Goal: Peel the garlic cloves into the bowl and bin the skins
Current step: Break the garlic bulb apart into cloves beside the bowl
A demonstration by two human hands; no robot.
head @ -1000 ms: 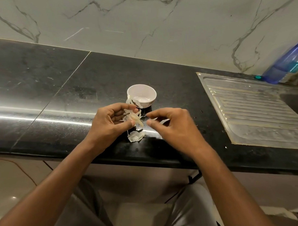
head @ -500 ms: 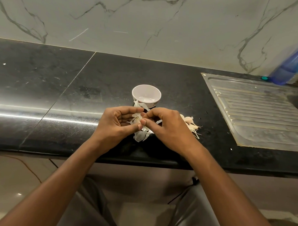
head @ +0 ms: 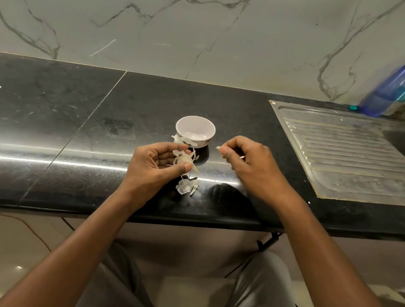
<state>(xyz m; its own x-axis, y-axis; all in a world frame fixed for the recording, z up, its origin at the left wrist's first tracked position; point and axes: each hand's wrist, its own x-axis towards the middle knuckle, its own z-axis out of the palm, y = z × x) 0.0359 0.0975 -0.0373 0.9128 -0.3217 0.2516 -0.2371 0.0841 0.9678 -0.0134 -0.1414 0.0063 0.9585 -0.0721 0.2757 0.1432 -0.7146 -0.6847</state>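
Observation:
A small white bowl (head: 195, 133) stands on the black counter just beyond my hands; it looks empty. My left hand (head: 155, 165) pinches a garlic clove (head: 185, 160) with loose papery skin hanging off it. My right hand (head: 249, 164) is to the right of it, fingertips closed on a small pale piece of skin (head: 219, 148). A little heap of peeled skins (head: 186, 187) lies on the counter below my left hand. One strip of skin (head: 183, 140) rests against the bowl's near side.
A steel sink drainboard (head: 348, 154) is set into the counter at the right, with a blue bottle (head: 392, 91) behind it against the marble wall. The black counter (head: 60, 125) stretches left. Its front edge runs just below my wrists.
My hands were together on the clove; now my right hand has pulled away to the right with a bit of skin. The left hand keeps the clove.

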